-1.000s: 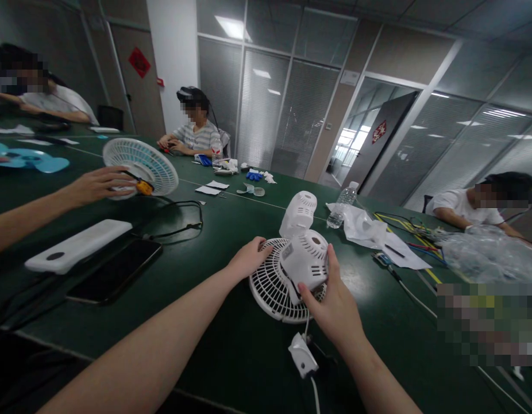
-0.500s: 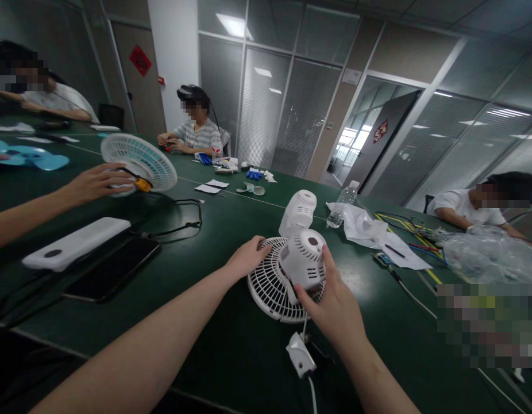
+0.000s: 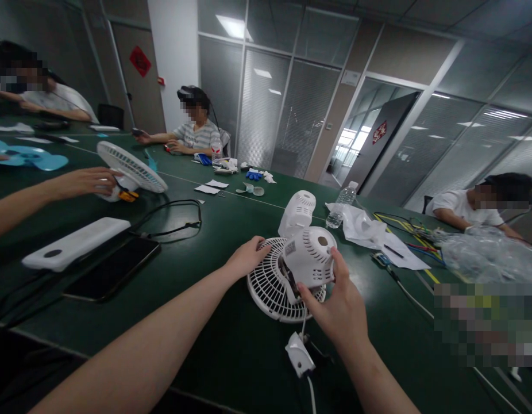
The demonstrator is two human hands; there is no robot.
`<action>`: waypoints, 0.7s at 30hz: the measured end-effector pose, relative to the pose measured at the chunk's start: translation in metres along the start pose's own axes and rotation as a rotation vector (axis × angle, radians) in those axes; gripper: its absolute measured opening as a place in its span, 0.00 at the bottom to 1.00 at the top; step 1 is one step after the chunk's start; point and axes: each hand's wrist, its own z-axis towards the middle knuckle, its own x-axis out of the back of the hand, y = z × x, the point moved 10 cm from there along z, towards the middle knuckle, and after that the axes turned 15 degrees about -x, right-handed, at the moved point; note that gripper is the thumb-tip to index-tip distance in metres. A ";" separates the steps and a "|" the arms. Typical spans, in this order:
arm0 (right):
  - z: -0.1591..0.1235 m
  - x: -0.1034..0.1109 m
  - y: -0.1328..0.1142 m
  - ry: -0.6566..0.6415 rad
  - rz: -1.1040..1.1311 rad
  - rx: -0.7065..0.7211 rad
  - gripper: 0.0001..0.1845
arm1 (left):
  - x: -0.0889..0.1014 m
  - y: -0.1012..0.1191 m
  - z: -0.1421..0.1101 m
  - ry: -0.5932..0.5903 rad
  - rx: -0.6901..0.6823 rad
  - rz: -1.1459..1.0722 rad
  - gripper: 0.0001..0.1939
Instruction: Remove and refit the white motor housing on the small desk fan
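The right hand (image 3: 341, 302) has its fingers grasping a white motor housing (image 3: 308, 256), thumb on the near side and the others on the right. The housing sits tilted over a white fan grille (image 3: 266, 282), which lies on the green worktop (image 3: 205, 339). The left hand (image 3: 245, 259) touches the grille's left rim; whether its fingers clamp beneath that edge, I cannot tell.

A dark gap shows along the housing's lower left edge, so a hard tug could strain any wiring or clip hidden inside. If the left hand bears too lightly, the grille could skid or tip as the housing is pulled. A thin cord (image 3: 311, 394) runs to the near side past a small white bracket (image 3: 299, 355), and could snag. Just beyond the grille, a second white shell (image 3: 297, 213) stands close enough to be knocked over by a sudden release.
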 end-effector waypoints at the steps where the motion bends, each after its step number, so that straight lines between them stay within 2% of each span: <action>1: 0.000 -0.001 0.000 -0.009 -0.013 0.003 0.48 | 0.000 0.000 0.000 0.002 -0.002 0.008 0.28; 7: 0.000 -0.019 0.000 -0.152 -0.054 -0.009 0.47 | 0.003 0.003 0.001 0.008 -0.029 0.072 0.29; 12: -0.002 -0.025 0.003 -0.163 -0.058 -0.005 0.48 | 0.002 0.004 0.001 0.001 -0.032 0.070 0.28; 21: -0.001 -0.024 0.003 -0.183 -0.047 -0.032 0.48 | 0.001 0.002 0.001 -0.003 -0.025 0.059 0.29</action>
